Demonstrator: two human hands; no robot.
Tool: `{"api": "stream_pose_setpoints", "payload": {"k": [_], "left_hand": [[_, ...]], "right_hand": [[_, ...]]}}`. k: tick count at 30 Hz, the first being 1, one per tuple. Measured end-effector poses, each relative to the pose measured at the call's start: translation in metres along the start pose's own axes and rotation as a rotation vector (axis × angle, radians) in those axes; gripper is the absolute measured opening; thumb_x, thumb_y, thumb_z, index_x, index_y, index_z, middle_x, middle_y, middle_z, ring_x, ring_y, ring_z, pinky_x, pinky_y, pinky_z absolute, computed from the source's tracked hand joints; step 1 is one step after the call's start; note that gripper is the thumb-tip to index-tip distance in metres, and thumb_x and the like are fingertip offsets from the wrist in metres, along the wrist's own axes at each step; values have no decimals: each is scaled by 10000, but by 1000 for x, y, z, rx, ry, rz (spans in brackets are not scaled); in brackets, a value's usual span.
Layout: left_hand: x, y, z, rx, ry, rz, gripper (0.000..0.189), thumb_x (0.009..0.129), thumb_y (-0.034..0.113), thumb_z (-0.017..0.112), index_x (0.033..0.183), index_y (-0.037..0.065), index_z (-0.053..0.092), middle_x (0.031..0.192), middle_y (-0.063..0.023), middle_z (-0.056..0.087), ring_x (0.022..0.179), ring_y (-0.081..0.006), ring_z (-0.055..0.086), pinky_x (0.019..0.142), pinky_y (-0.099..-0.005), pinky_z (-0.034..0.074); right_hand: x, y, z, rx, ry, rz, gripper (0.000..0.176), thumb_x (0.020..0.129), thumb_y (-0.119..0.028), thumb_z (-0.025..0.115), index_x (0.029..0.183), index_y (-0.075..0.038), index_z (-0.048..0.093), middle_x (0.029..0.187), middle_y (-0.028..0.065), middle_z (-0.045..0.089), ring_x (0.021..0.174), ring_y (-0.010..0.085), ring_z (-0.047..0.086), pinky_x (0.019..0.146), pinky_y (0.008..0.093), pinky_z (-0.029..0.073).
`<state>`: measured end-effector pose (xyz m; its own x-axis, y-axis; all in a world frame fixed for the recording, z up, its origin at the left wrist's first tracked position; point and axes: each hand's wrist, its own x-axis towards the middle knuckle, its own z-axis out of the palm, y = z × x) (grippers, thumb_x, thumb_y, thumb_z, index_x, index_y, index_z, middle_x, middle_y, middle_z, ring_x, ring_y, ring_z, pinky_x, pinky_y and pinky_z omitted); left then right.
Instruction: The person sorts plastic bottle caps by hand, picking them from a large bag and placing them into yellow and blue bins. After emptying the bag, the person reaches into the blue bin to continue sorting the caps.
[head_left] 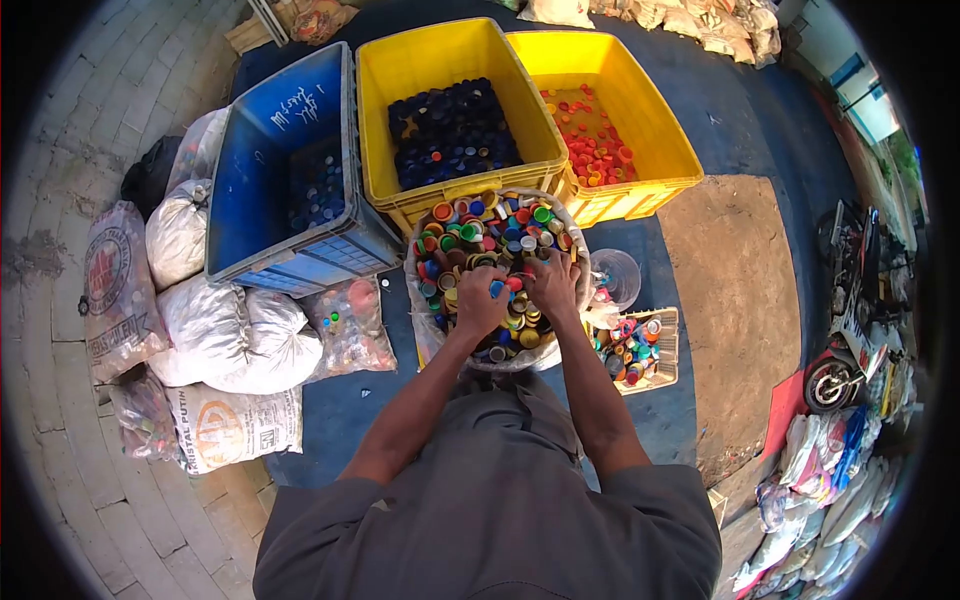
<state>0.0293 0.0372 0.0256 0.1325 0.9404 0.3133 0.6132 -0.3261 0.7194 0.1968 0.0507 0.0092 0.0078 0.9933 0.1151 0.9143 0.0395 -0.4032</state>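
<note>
A sack [424,318] with a pale rim stands in front of me, heaped with bottle caps [528,330] of many colours. My left hand [482,297] is over the middle of the heap, fingers bent round a blue bottle cap [496,289]. Beside it on the right, my right hand [553,286] reaches into the caps with its fingers curled down. What those fingertips grip, if anything, is hidden. A red cap [514,284] lies between the two hands.
Beyond the sack stand a blue crate [290,262] with some caps, a yellow crate [400,60] with dark blue caps, and another yellow crate [650,100] with red caps. At right are a clear tub [620,278] and a cap basket [664,372]. Filled sacks [230,335] lie left.
</note>
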Motion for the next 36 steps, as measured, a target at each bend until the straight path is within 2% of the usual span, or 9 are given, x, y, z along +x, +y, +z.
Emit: {"api": "stream_pose_setpoints", "payload": {"k": [3,6,7,14,15,18,21,29,36], "left_hand": [[-3,-9,-6,-335,76,-291,167,791,81,695,902,53,574,953,-87,647,835,-257,623,692,-393,490],[-3,-22,-28,-1150,19,-722,197,815,57,673,963,61,544,980,-69,648,824,-221,643,676,-392,528],[1,-6,-46,-1169,49,-809,183,826,34,610,987,52,524,951,-68,623,899,-207,634,784,-416,564],[-14,-65,-75,-1687,106,-945,108,845,94,567,949,81,545,838,-38,575,784,-183,588,734,-374,517],[-17,-97,-69,-1655,55,-905,138,834,98,613,960,74,563,787,-30,563,765,-173,569,697,-361,488],[2,-100,-73,-518,149,-694,131,831,72,630,957,61,599,830,-48,602,737,-180,599,707,-328,498],[21,-105,-87,-64,119,-353,273,802,51,657,1069,42,602,926,-117,649,867,-279,648,773,-374,516],[51,-127,-93,156,-219,-193,479,762,71,686,1225,68,563,1083,-163,641,1033,-373,604,863,-429,497],[53,-131,-93,26,-235,-121,450,739,113,746,1155,9,608,999,-181,673,923,-321,662,800,-397,523]], "right_hand": [[0,3,6,30,70,0,269,758,-225,713,1005,-125,675,1218,120,535,1177,330,448,929,508,340],[-3,5,-2,29,78,-1,234,767,-215,710,973,-113,665,1221,112,538,1167,325,451,927,498,344],[-7,1,-10,14,79,-6,213,767,-192,709,959,-115,661,1164,103,545,1127,318,463,906,496,353],[-17,17,5,330,179,-9,252,677,-89,718,909,-44,629,841,121,588,815,334,553,764,430,447],[-19,3,-13,375,203,61,183,676,-37,659,833,-4,572,730,105,576,683,297,564,686,375,468],[-25,7,-11,848,96,412,154,684,2,629,824,-9,566,780,76,605,686,220,575,665,331,466],[-31,9,-6,1450,120,539,138,737,11,625,835,-23,534,856,94,633,714,140,593,667,284,510],[-40,13,-12,1300,244,603,224,775,-17,581,989,51,580,917,139,647,805,196,643,755,296,533],[-38,-5,-11,1791,301,497,184,760,15,577,941,-17,577,925,98,619,777,184,606,717,307,510]]}}
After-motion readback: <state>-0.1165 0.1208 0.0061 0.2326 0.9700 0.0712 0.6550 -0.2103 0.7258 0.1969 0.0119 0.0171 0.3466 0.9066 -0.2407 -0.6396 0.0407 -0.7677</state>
